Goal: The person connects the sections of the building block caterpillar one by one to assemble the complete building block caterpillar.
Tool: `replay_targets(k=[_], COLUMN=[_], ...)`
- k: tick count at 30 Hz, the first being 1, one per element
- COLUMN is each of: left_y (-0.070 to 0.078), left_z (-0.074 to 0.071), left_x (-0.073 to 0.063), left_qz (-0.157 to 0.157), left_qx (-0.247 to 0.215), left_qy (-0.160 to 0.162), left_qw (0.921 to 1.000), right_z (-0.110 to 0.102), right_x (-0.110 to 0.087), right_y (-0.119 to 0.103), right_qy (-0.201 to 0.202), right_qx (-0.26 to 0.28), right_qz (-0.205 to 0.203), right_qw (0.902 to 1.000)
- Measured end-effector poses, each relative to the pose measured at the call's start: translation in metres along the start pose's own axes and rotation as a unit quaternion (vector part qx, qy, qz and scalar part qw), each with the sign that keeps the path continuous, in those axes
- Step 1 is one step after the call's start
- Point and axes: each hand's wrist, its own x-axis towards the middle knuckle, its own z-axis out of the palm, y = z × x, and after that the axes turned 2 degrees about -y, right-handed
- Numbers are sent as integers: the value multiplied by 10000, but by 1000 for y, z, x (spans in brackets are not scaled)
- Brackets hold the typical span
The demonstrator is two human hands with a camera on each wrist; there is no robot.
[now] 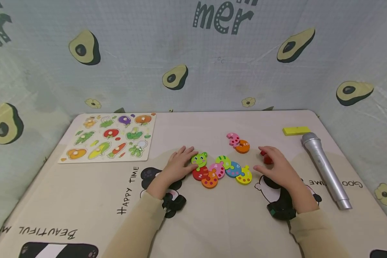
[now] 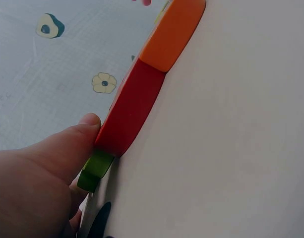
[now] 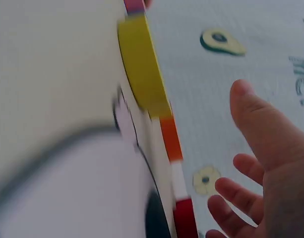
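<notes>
Caterpillar (image 1: 216,170), apparently mid-joining: left hand (image 1: 175,164) spread at head (image 1: 199,159); right hand (image 1: 277,167), wide beyond tail (image 1: 244,176), must likely pinch loose red piece (image 1: 268,159).

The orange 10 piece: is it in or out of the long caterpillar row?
Out: the orange 10 piece lies beside a pink piece; bare table separates it from the row.

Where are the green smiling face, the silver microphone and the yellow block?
Green smiling face (image 1: 199,161): head view, centre of the face.
Silver microphone (image 1: 328,172): head view, mid-handle.
Yellow block (image 1: 295,130): head view, top surface.
</notes>
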Motion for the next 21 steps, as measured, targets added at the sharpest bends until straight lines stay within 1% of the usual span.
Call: replay_targets(k=[2,4,7,11,17,21], left_y=[0,1,0,0,0,0], left_z=[0,-1,0,0,0,0], left_x=[0,0,0,0,0,0], left_qz=[-8,-28,-50,-38,-33,-37], left_qx=[-4,-21,-26,-13,-7,-19], left_qy=[10,4,-34,-33,-40,-54], left_qw=[10000,10000,10000,10000,10000,10000], right_z=[-5,-9,-10,-9,-6,-5], right_x=[-1,-2,-4,-2,-1,-2], right_y=[6,11,17,22,25,26], right_qy=[213,314,176,-13,96,54], right_qx=[-136,-242,-294,-154,-250,-148], right_qz=[101,190,302,324,303,259], right_qw=[9996,9990,9990,9994,9992,9995])
